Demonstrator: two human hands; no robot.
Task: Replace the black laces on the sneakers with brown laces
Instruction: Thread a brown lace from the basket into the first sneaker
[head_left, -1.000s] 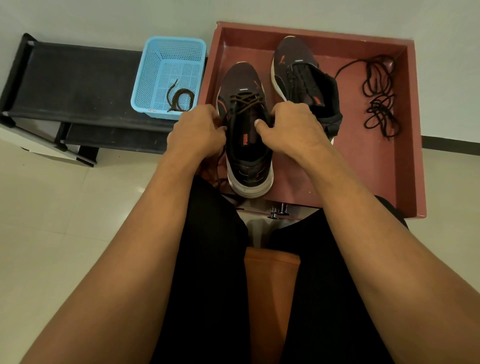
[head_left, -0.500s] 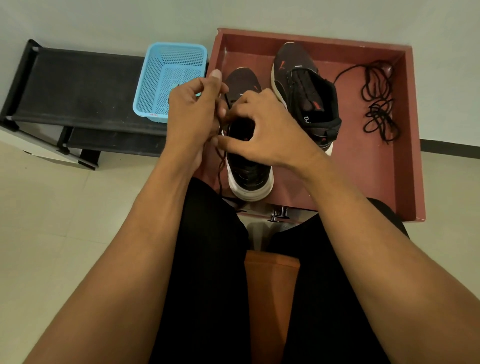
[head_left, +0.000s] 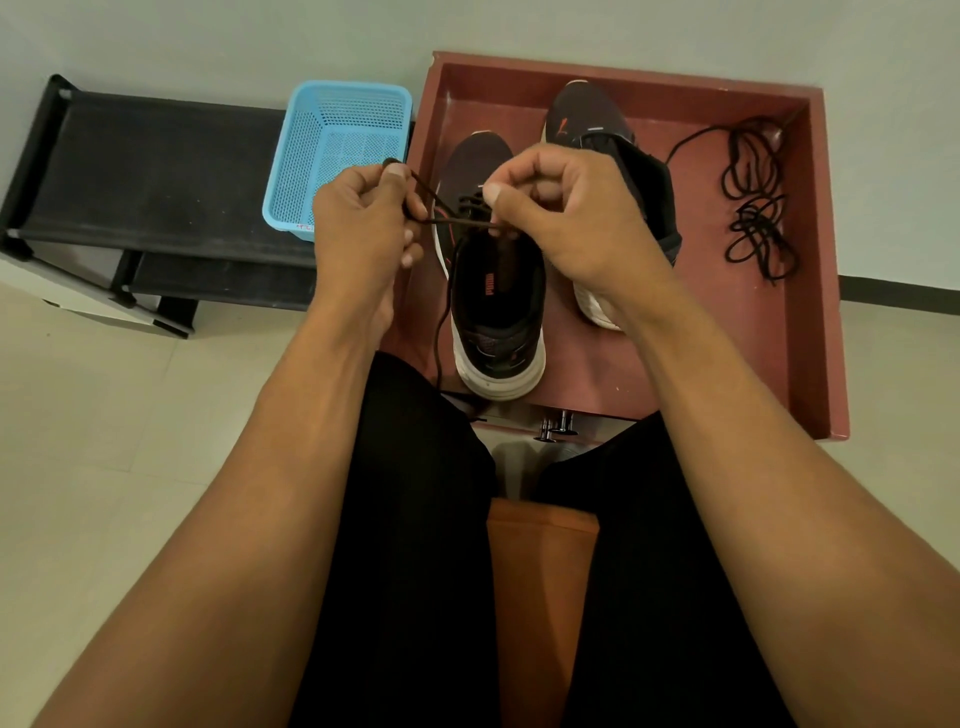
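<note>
1. Brown lace, thin and dark, runs taut between both hands above the near sneaker.
2. Left hand pinches a loop of it between thumb and curled fingers; one end hangs down beside the white sole.
3. Right hand pinches the other strand, fingers curled.
4. Far sneaker stands just beside the near one; both are dark with red marks, toes toward the wall.
5. Both stand in a red tray, with black laces heaped on its right side.
6. Blue basket sits on a black rack at left.
</note>
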